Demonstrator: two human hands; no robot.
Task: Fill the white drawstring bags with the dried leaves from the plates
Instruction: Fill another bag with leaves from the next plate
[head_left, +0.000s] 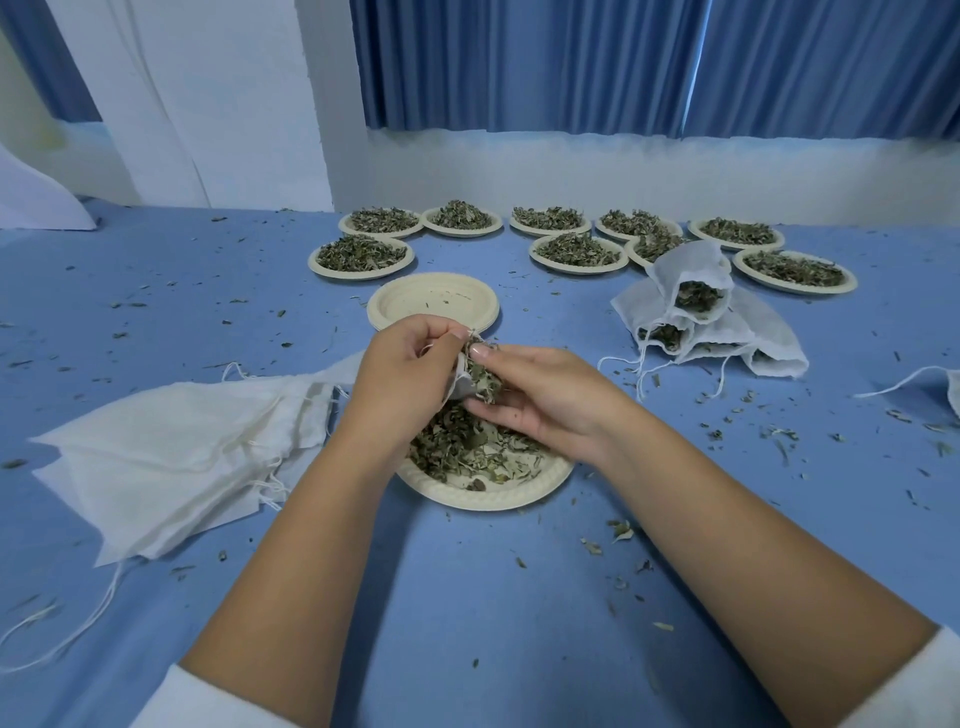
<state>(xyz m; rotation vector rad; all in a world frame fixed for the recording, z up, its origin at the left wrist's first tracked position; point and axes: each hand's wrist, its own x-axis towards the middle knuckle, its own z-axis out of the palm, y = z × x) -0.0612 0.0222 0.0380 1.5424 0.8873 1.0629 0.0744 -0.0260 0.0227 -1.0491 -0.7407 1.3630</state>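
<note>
Beyond the sleeves (218, 699), the bag (460, 383) is pinched by the left hand (408, 371); leaves (484, 375) are clutched by the right hand (545, 402), touching its mouth's right side.

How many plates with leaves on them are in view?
10 plates. Five in the back row, four just in front (one partly behind the filled bags), one nearest, under the left hand and right hand. More may be hidden.

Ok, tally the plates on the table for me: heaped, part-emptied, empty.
Heaped plates, at the back: 9
Part-emptied plate, nearest: 1
Empty plate: 1
Total: 11
</note>
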